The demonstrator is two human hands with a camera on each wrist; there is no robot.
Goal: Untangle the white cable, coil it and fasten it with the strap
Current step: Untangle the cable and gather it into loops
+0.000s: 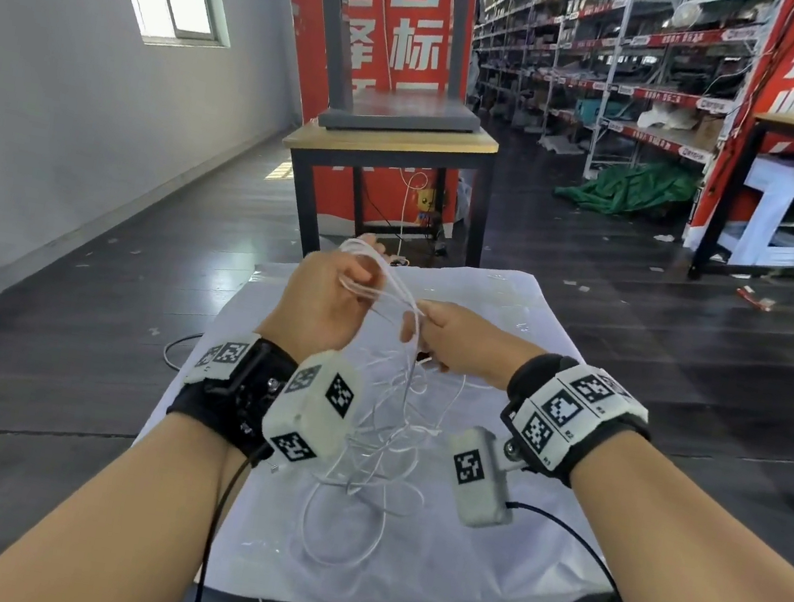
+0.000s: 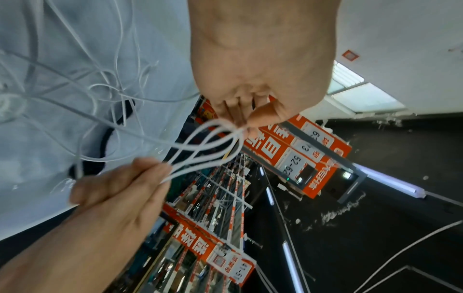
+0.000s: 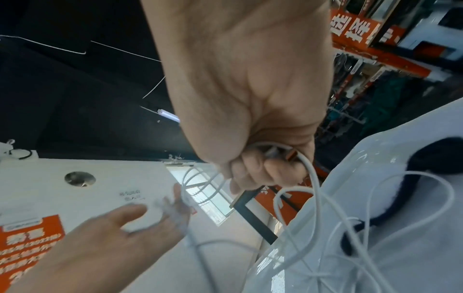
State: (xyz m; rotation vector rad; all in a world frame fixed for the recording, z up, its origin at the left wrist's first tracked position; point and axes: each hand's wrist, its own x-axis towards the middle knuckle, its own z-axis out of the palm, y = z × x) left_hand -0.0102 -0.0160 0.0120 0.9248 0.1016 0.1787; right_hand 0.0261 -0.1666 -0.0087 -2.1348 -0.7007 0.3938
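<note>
White sheet (image 1: 473, 562) below; both hands (image 1: 326, 305) grip white cable (image 1: 376, 453).

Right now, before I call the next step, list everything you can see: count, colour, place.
cable: one, white, tangled; several loops held up between both hands, the rest heaped on the sheet
sheet: one, white, spread under the hands
small table: one, wood top on a black frame, beyond the sheet
grey stand: one, on that table
banners: several, red with white characters, behind the table and at right
shelving: long rows, far right
green cloth: one, on the floor by the shelving
strap: cannot pick it out
left hand: grip pinching the loops
right hand: grip closed round the strands
</note>
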